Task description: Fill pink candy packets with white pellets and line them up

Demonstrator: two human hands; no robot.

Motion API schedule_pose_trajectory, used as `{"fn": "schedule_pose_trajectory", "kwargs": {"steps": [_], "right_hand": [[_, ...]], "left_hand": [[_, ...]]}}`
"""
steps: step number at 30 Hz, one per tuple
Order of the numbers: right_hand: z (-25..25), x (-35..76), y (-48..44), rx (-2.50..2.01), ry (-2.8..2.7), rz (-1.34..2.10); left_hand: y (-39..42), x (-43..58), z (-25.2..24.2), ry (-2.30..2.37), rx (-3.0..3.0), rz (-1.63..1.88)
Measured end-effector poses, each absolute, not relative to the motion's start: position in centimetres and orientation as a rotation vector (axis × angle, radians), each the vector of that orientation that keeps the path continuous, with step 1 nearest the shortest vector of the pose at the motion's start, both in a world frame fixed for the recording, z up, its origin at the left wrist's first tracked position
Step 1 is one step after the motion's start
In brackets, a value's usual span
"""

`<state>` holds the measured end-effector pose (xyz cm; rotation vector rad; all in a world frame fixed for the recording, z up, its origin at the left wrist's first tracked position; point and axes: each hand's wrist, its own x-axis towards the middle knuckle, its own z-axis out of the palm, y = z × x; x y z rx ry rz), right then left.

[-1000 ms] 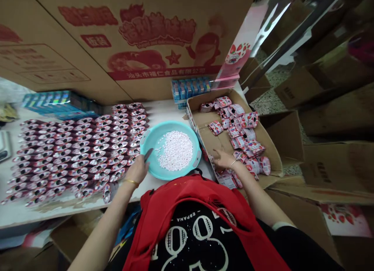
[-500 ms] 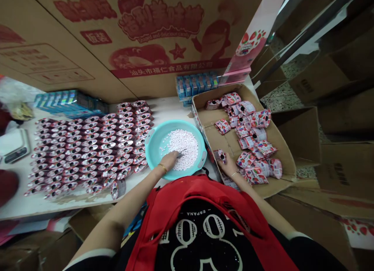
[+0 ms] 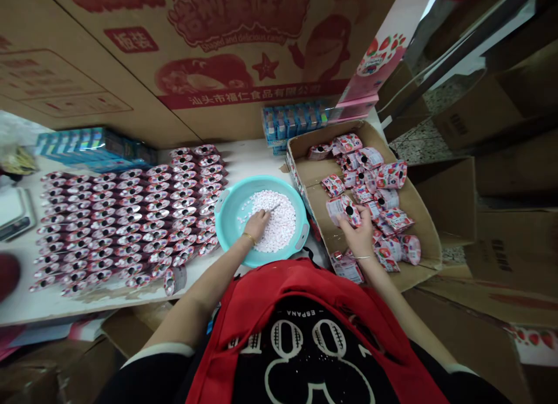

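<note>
My left hand [image 3: 257, 225] is closed over the candies in a turquoise basin [image 3: 226, 218]. It grips a thin grey tool that looks like a spoon [image 3: 274, 207], mostly hidden by fingers and candy. Small white and pale pink candies [image 3: 281, 226] heap toward the basin's right side. Above the cardboard tray [image 3: 311, 189], my right hand [image 3: 360, 226] pinches a strawberry-printed pouch [image 3: 337, 207], its dark round opening facing up. Several similar pouches [image 3: 392, 174] lie loosely piled in the tray, beside and beyond that hand.
Rows of upright pouches [image 3: 126, 218] fill the white table's left side. Blue packs [image 3: 93, 148] stand behind them, and more blue boxes [image 3: 294, 125] sit behind the basin. A large printed carton [image 3: 218, 116] walls the back. A white scale [image 3: 15, 212] is at far left.
My right hand has lifted a pouch from the tray's near left edge and moved it up and rightward. My left hand has shifted slightly within the basin, still gripping the spoon-like tool.
</note>
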<state>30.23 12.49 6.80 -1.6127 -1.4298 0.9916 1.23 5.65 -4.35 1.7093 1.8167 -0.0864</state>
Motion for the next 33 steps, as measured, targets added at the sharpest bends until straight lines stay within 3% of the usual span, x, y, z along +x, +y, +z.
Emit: {"fn": "schedule_pose_trajectory", "kwargs": {"steps": [13,20,25,33], "right_hand": [[7.5,23.5,10.3,-1.282,-1.619,1.450],[4.2,20.7,11.3,-1.233,-2.173,1.061],[2.8,19.2,10.5,-1.205,-2.480,0.937],[2.0,18.8,9.1,-1.124,-2.583,0.922]], "left_hand": [[0.6,2.6,-1.7,1.483,1.525,0.221],[-0.2,-3.1,4.4,1.457,1.512,0.467],[1.4,-4.0,8.8,1.516,1.608,0.268],[4.8,1.4,12.4,1.703,1.766,-0.467]]}}
